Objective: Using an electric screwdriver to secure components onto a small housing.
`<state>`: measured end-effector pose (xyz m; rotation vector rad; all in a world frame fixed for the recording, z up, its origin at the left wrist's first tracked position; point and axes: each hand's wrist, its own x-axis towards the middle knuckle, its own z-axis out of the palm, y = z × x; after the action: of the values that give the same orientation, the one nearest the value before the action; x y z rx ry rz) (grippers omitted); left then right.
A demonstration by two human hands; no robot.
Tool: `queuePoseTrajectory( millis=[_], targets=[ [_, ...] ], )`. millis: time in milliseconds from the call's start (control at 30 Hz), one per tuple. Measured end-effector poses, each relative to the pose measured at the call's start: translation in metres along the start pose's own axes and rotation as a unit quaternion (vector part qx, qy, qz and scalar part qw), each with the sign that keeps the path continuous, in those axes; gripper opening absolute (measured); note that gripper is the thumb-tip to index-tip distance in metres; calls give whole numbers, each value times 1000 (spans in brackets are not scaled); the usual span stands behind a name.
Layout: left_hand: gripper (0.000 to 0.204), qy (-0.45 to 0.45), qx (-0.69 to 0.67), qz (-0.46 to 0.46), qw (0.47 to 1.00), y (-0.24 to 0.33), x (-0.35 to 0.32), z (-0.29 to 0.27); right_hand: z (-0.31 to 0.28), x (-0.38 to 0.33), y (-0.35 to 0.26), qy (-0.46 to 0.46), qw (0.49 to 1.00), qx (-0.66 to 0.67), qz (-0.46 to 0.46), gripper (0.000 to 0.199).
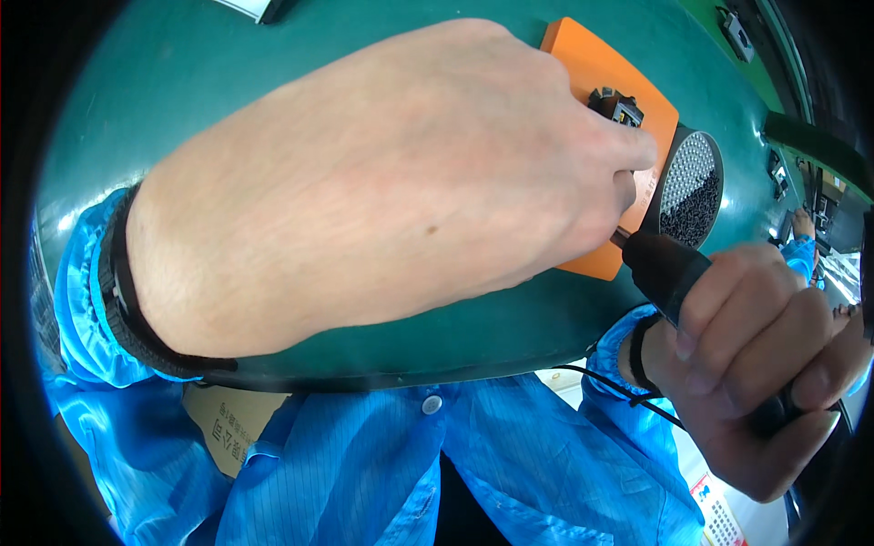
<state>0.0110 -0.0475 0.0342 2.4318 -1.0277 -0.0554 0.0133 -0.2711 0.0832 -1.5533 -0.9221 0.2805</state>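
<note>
**A:** Where's the part sitting?

**B:** It's a small black component (617, 107) on the orange block (592, 64), near the block's far right edge, over the green bench top (182, 73). The left hand (382, 182) reaches across and covers most of the block; its fingertips (637, 150) press down just beside the component, maybe touching its near edge (the hand hides the contact, so I can't tell).

**A:** And the other hand?

**B:** The right hand (756, 364) is wrapped tight round the black handle of a powered screwdriver (669, 268), all fingers closed on it. The tip points up-left and vanishes under the left fingers, at the block's lower right edge.

**A:** How would you expect that component to handle?

**B:** Light and rigid, I'd judge, probably moulded plastic with little metal pieces showing, so it would skid or tip under a sideways push. Best held from above or pinched by its side walls, not by the fine bits on top. The left hand isn't gripping anything I can see; its fingers lie together, pressing flat.

**A:** Anything else close?

**B:** A round perforated dish (694, 187) holding small dark screws stands touching the block's right side. The screwdriver looks heavier and stiff, its cable (619, 387) trailing past the blue sleeve (628, 364).
</note>
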Motion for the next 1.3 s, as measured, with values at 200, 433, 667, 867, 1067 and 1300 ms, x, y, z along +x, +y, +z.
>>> queuePoseTrajectory(
  millis=[200,433,667,867,1067,1300],
  targets=[
    [44,-5,2,-2,1000,0,3,-2,-25,12,12,-39,998,46,-22,18],
    [60,-1,40,35,999,-6,4,2,-31,13,20,22,995,87,-33,18],
    [64,-90,4,2,996,-1,1,-15,-109,1,13,117,983,114,-83,40],
    [64,-76,17,12,997,-4,5,-8,-94,2,41,159,981,65,-92,26],
    [64,-85,23,12,996,-3,7,-13,-85,8,45,144,986,56,-65,25],
    [66,-70,-2,-9,998,-1,-1,-12,-62,10,50,213,969,95,-84,22]
  ],
)
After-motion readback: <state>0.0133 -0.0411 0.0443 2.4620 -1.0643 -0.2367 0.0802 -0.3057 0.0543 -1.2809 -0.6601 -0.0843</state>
